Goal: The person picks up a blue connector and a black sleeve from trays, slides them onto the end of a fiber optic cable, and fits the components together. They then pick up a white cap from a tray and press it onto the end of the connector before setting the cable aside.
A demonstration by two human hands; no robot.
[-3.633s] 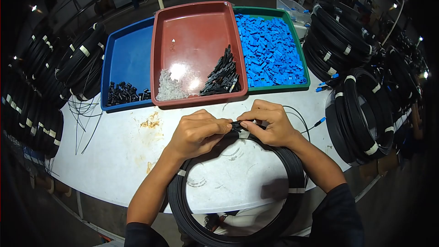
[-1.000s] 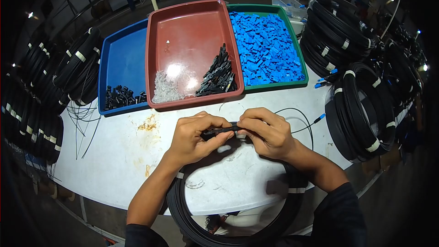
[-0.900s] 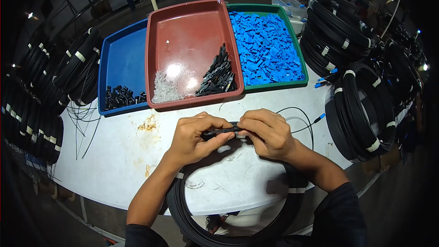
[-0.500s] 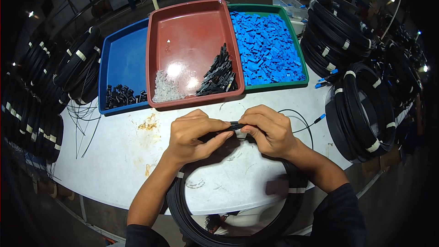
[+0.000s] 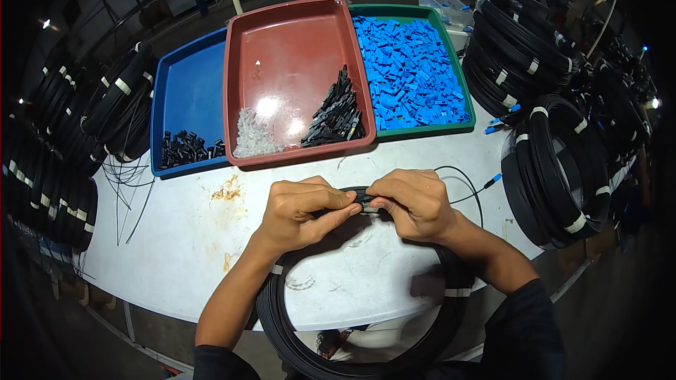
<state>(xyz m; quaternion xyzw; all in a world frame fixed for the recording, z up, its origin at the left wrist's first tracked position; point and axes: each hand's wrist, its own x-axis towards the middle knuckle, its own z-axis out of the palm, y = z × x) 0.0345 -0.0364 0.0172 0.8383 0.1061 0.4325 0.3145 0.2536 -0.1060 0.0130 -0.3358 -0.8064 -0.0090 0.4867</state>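
A large coil of black cable [image 5: 271,309] lies in front of me, partly over the table's near edge, with white tape bands round it. At its far side, my left hand [image 5: 303,211] is closed, thumb and fingertips pinching the black strands [image 5: 361,191]. Close by on the right, my right hand [image 5: 412,204] pinches at the same spot, its fingertips almost meeting the left thumb. A small dark piece may be between the fingertips; they hide most of it. A thin cable end with a blue connector [image 5: 492,181] loops out on the right.
Behind my hands stand a blue tray [image 5: 190,91] with black parts [image 5: 190,149], a red tray [image 5: 296,49] with clear pieces [image 5: 257,135] and black pieces [image 5: 338,116], and a green tray [image 5: 461,91] of blue connectors [image 5: 408,74]. Cable coils [image 5: 556,169] are stacked on both sides.
The fingers have shifted slightly at the same spot, and a little more of the black strands shows between them. The coil and trays have stayed in place.
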